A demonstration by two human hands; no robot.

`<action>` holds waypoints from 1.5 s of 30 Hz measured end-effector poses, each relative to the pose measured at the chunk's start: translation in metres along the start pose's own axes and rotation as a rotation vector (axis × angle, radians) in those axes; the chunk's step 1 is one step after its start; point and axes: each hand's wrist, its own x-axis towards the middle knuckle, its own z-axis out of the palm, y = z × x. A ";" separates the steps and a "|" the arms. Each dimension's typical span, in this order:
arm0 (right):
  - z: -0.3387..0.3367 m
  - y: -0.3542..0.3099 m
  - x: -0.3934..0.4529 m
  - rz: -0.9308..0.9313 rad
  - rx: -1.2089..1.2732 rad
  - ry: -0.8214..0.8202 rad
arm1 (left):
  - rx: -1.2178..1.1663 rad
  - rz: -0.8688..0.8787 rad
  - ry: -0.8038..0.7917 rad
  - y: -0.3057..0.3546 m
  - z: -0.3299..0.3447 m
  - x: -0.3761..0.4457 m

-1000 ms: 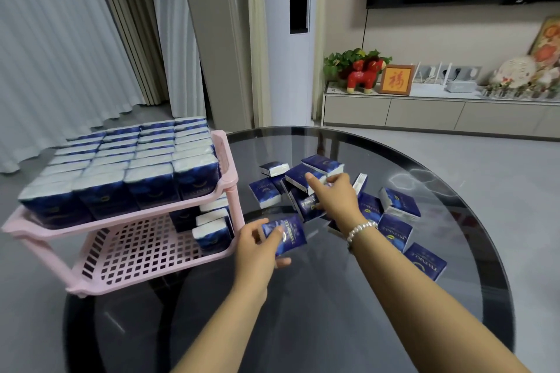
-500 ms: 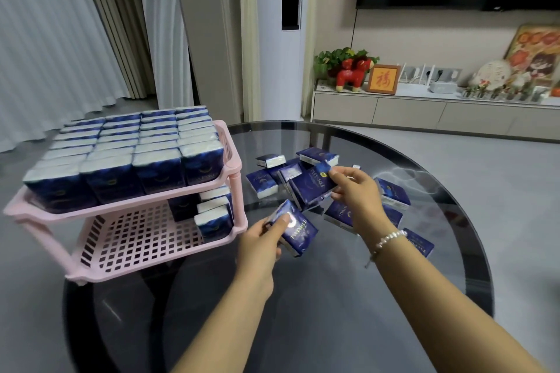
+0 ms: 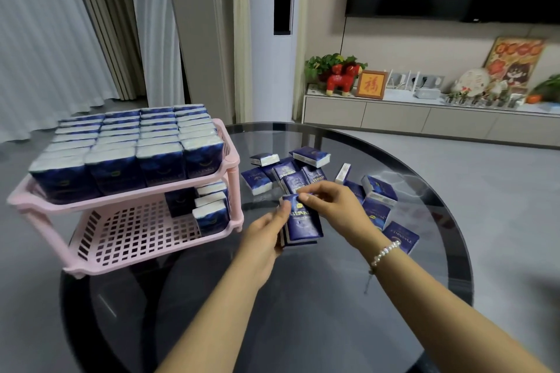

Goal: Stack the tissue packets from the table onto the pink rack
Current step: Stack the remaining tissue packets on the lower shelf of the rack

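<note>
A two-tier pink rack [image 3: 151, 260] stands on the left of a round dark glass table [image 3: 303, 327]. Its top tier is filled with upright blue tissue packets [image 3: 127, 145]; the lower tier holds a few at its back right corner [image 3: 210, 215]. Several loose blue packets [image 3: 312, 157] lie scattered at the table's middle. My left hand [image 3: 266, 236] grips a small stack of blue packets [image 3: 303, 224] held upright above the table. My right hand [image 3: 330, 206] pinches the top edge of the front packet of that stack.
Behind the table are a low TV cabinet [image 3: 424, 118] with ornaments, a wall-mounted TV, a white standing air conditioner [image 3: 272, 39] and curtains at the left. More loose packets [image 3: 400, 236] lie right of my right wrist.
My right hand lifted a packet from the pile and brought it against the packet in my left hand. Both hands now meet on one stack near the rack's front right.
</note>
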 end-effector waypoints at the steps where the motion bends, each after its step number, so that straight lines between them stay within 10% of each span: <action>1: 0.001 0.001 0.002 -0.007 -0.014 -0.008 | 0.021 0.017 -0.015 0.000 0.000 0.001; 11: -0.012 0.021 0.082 0.252 -0.054 0.365 | -0.045 0.027 0.139 -0.006 -0.009 0.028; 21: -0.008 0.018 0.133 0.453 -0.021 0.293 | -0.074 -0.005 0.137 -0.002 -0.013 0.031; 34: -0.046 0.000 0.051 0.201 0.315 0.124 | 0.018 0.053 0.184 0.002 -0.010 0.008; 45: -0.031 -0.006 -0.004 0.143 0.133 -0.013 | 0.265 0.079 0.075 -0.009 0.003 -0.003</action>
